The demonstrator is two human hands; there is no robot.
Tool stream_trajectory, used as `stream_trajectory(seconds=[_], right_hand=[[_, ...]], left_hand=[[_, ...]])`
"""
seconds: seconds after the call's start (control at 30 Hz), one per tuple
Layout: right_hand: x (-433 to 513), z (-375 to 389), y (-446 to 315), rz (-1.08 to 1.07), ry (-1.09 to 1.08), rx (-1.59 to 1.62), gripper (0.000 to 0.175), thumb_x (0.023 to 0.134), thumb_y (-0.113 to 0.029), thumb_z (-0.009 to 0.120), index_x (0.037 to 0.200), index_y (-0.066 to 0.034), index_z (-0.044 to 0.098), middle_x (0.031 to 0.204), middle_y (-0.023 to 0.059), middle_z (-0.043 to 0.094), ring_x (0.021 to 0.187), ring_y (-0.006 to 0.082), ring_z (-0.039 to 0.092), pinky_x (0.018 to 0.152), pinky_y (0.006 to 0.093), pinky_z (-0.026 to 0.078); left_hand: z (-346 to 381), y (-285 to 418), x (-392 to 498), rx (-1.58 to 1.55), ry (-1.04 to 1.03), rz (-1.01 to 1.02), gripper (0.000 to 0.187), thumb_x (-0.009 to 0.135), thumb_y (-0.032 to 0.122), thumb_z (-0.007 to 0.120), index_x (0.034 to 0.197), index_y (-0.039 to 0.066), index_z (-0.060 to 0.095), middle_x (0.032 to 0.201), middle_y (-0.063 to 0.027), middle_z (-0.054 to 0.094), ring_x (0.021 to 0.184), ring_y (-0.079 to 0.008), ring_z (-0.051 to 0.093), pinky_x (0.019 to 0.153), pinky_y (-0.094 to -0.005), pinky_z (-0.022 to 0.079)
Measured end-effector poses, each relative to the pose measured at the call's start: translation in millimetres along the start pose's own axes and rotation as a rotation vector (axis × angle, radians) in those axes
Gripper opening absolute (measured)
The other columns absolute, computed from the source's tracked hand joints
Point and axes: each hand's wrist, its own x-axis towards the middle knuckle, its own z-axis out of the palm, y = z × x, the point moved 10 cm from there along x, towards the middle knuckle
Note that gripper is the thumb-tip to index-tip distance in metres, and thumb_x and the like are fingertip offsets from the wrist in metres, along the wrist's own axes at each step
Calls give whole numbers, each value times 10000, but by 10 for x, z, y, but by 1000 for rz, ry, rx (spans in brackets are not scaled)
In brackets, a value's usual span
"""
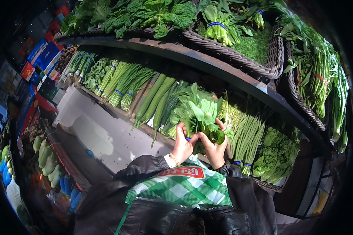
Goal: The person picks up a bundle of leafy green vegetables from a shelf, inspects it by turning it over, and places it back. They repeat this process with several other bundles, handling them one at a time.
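A bunch of leafy greens (200,108) is held up in front of me at the middle of the view, with a blue band low on it between my hands. My left hand (184,144) grips the bunch from the left, its thumb and fingertips by the band. From the right, my right hand (214,147) holds the same bunch, its thumb tip meeting the left hand's fingers and its fingers among the outer leaves. The stems' lower ends are hidden by my hands. Below my hands is a green-and-white checked apron (179,188) over a dark jacket.
The lower shelf holds loofah gourds (156,100), banded chives (126,83), long beans (247,135) and lettuce (275,155). Above it runs a shelf edge (194,53) with a wicker basket (238,58) of banded greens. Pale radishes (48,158) lie at the left beyond the floor (106,135).
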Motion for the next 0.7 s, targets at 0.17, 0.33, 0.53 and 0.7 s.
stream_trajectory(seconds=[0.17,0.33,0.53,0.7], right_hand=[[10,-43,-114,-66,74,-88,282,832,-14,694,1087,27,581,873,51,645,768,121,601,715,254,481],[7,-36,-265,-253,45,-233,154,826,55,649,956,-4,591,865,73,602,769,172,583,712,285,456],[-115,117,-394,-457,-37,-301,232,790,103,621,987,-15,586,1012,131,624,894,244,608,809,314,476],[-147,211,-232,-310,-233,-241,206,818,32,613,1017,-8,581,1104,138,635,957,224,608,835,281,470]], left_hand=[[39,93,-40,92,-35,139,669,869,216,720,1297,-38,273,1128,-152,499,1040,-215,518,892,-332,435],[46,95,-44,126,-43,117,626,880,189,697,1286,-17,268,1110,-139,491,1022,-205,507,897,-324,420],[7,58,-27,-54,9,59,572,891,132,670,1274,14,263,1126,-108,478,1019,-180,489,873,-303,413],[26,-93,-24,-438,50,-135,529,918,107,630,1288,58,254,1144,-76,479,1038,-154,483,869,-285,413]])
